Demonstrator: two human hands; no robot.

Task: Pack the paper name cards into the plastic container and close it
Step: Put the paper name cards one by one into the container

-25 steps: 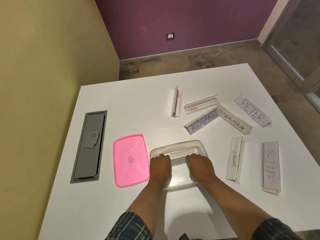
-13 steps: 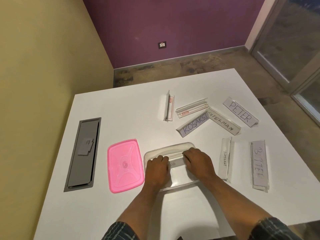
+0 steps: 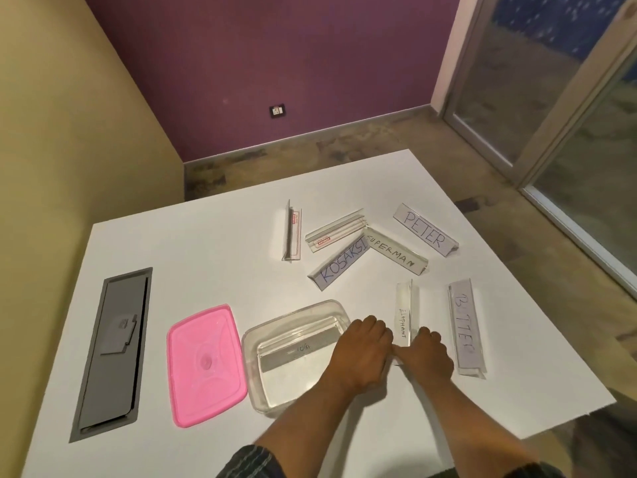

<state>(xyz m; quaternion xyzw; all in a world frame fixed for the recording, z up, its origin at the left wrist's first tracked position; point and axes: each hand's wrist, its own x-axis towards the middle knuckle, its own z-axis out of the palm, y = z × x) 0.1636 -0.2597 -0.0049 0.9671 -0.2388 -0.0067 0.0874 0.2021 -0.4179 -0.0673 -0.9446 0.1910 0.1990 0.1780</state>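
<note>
The clear plastic container [image 3: 296,313] stands open near the table's front, with one card marked DOG [image 3: 300,350] lying inside. Left of it lies the pink lid [image 3: 206,365], flat on the table. Just right of the container lies the ELEPHANT card [image 3: 403,315]. My left hand [image 3: 365,353] and my right hand [image 3: 427,357] meet at this card's near end and close on it from both sides; my fingertips are hidden. The card rests on the table.
More name cards lie further back and to the right: BUTTER [image 3: 463,322], PETER [image 3: 424,229], SUPERMAN [image 3: 396,255], KOSAKSI [image 3: 339,263] and two unlabelled holders [image 3: 291,229] [image 3: 334,231]. A grey cable hatch [image 3: 113,346] is set into the table at the left.
Both hands have left the container, where the DOG card now lies alone, and moved right to the near end of the ELEPHANT card.
</note>
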